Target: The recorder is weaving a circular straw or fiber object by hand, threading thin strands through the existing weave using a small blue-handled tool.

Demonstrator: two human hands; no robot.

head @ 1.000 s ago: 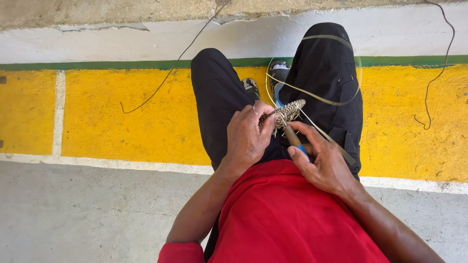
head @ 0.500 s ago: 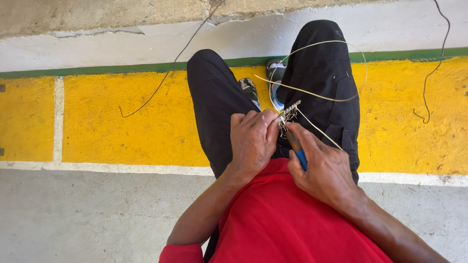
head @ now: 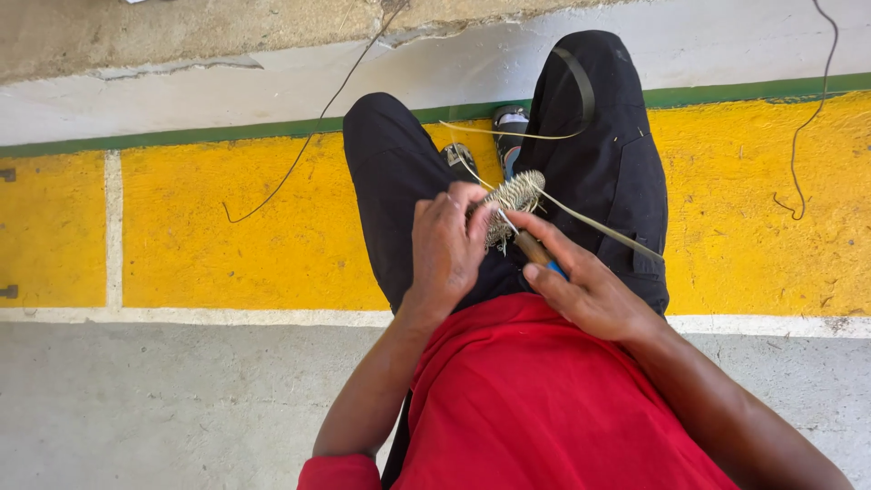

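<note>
- The left hand (head: 446, 249) is closed around a small coiled woven piece (head: 511, 201), a rounded bundle of pale, ridged fibre with a rough, ribbed surface; the piece sits over the person's lap, between the two knees.
- The right hand (head: 585, 289) is clamped on a slim tool (head: 535, 249) with a brown wooden handle, a blue end and a thin metal tip that points into the woven piece.
- The two hands are close together, almost touching at the fingertips.
- A flat, pale fibre strip (head: 599, 229) runs from the woven piece across the right thigh; another part of it loops up in a curve over the right knee.
- The black trousers (head: 399, 181) look matte and smooth; the red shirt (head: 535, 408) is soft cloth.
- Two shoes (head: 510, 122) show between the legs.
- The floor (head: 227, 236) below is rough concrete painted yellow, edged by a green stripe (head: 227, 133) and white bands.
- Thin dark wires (head: 299, 163) lie curled on the paint.
</note>
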